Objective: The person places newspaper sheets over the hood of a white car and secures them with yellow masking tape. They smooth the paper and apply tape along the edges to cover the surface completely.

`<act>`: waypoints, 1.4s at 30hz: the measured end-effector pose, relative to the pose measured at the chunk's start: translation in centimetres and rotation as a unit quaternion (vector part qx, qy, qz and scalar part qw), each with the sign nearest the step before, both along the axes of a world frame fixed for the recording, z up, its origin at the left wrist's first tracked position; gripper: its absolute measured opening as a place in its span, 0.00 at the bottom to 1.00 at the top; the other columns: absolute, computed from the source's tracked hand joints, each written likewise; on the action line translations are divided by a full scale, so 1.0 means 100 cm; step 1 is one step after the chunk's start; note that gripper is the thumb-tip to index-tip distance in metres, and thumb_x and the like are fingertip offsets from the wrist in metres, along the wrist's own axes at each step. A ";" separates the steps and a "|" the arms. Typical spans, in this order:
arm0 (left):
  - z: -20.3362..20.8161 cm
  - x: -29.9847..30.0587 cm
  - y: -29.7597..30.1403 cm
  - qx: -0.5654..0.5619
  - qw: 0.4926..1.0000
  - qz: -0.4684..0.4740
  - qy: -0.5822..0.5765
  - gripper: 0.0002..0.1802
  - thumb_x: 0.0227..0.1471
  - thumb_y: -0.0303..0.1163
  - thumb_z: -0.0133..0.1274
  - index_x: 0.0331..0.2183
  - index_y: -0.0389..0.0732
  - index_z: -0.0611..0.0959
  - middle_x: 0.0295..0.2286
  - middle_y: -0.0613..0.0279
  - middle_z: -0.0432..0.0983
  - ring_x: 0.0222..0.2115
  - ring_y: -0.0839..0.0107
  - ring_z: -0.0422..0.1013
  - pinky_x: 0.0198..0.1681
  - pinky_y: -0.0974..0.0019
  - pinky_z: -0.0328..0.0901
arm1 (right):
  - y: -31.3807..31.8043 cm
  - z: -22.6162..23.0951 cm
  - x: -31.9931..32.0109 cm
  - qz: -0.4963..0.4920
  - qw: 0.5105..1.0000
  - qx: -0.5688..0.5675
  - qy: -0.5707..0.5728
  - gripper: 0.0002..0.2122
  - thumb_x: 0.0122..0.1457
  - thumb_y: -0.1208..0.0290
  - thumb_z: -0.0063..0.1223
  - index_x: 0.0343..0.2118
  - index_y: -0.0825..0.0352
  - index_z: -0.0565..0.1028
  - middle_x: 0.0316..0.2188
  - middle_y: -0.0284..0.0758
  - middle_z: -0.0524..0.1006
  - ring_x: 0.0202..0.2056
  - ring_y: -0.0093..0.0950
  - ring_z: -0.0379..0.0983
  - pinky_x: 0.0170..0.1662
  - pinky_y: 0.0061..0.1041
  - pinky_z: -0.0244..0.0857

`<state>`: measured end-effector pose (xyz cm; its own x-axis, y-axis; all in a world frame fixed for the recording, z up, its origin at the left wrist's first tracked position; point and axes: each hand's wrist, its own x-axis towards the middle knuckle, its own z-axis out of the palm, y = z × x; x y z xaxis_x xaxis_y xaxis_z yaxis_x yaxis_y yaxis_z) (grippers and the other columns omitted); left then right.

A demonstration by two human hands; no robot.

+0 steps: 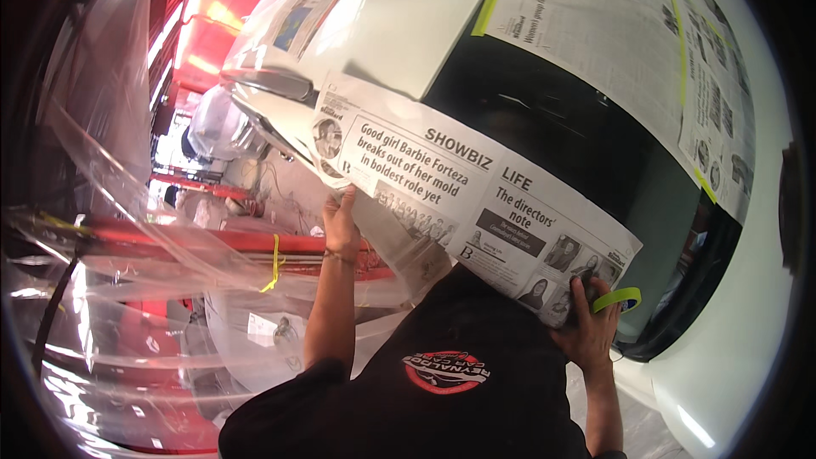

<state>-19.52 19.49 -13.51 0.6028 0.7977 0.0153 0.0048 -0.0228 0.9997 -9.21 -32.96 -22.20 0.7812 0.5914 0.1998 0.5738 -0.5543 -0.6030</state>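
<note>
A wide newspaper sheet (408, 149) is stretched between my two hands, slanting down to the right in front of a dark car window (510, 93). My left hand (342, 225) pinches its lower left edge. My right hand (591, 323) grips the lower right corner, fingers closed over the paper. A curved yellow-green band of masking tape (627, 296) sticks out beside the right fingers; whether it is a roll or a loose strip I cannot tell. Above the window, more newspaper (595, 34) is fixed to the white car body (408, 17) with strips of the same tape.
Another newspaper piece (314, 13) lies on the car's white panel, near a grey side mirror or handle (270, 82). Clear plastic sheeting (127, 289) hangs at the left, before red structures. A yellow-green tape strip (273, 263) clings there. Another covered vehicle (223, 123) stands farther back.
</note>
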 end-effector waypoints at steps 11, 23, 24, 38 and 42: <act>0.089 -0.049 0.186 -0.011 0.961 -0.176 0.210 0.08 0.64 0.32 0.63 0.41 0.39 0.89 0.35 0.69 0.85 0.36 0.77 0.77 0.42 0.68 0.70 | 0.008 -0.005 -0.008 -0.021 0.999 0.011 -0.033 0.58 0.26 0.48 0.81 0.70 0.51 0.67 0.61 0.50 0.65 0.60 0.54 0.64 0.59 0.55 0.58; 0.126 0.100 -0.105 0.676 0.675 -0.212 0.208 0.35 0.52 0.49 0.67 0.60 0.52 0.80 0.67 0.51 0.63 0.71 0.42 0.52 0.71 0.27 0.40 | 0.011 0.008 -0.023 -0.042 0.998 -0.040 -0.018 0.56 0.39 0.29 0.70 0.71 0.57 0.66 0.65 0.54 0.62 0.61 0.57 0.62 0.60 0.56 0.57; 0.115 0.102 -0.105 0.682 0.664 -0.206 0.227 0.38 0.51 0.51 0.67 0.62 0.55 0.78 0.68 0.51 0.61 0.72 0.41 0.50 0.70 0.25 0.39 | 0.010 0.014 -0.023 -0.052 0.998 -0.044 -0.005 0.57 0.35 0.31 0.73 0.71 0.55 0.66 0.65 0.53 0.62 0.61 0.56 0.63 0.60 0.55 0.57; 0.122 0.124 -0.083 0.643 0.706 -0.149 0.256 0.33 0.55 0.48 0.66 0.60 0.50 0.81 0.66 0.57 0.66 0.70 0.45 0.54 0.69 0.26 0.41 | 0.046 0.114 0.039 -0.232 0.894 0.329 0.198 0.55 0.61 0.21 0.32 0.76 0.70 0.50 0.35 0.30 0.71 0.23 0.16 0.59 0.26 0.19 0.50; 0.139 0.141 -0.085 0.604 0.757 -0.148 0.200 0.26 0.58 0.40 0.65 0.56 0.42 0.83 0.62 0.51 0.71 0.63 0.47 0.64 0.65 0.43 0.56 | 0.104 0.142 0.076 -0.127 0.866 0.396 0.276 0.60 0.58 0.15 0.15 0.76 0.70 0.51 0.39 0.29 0.71 0.21 0.12 0.54 0.24 0.14 0.47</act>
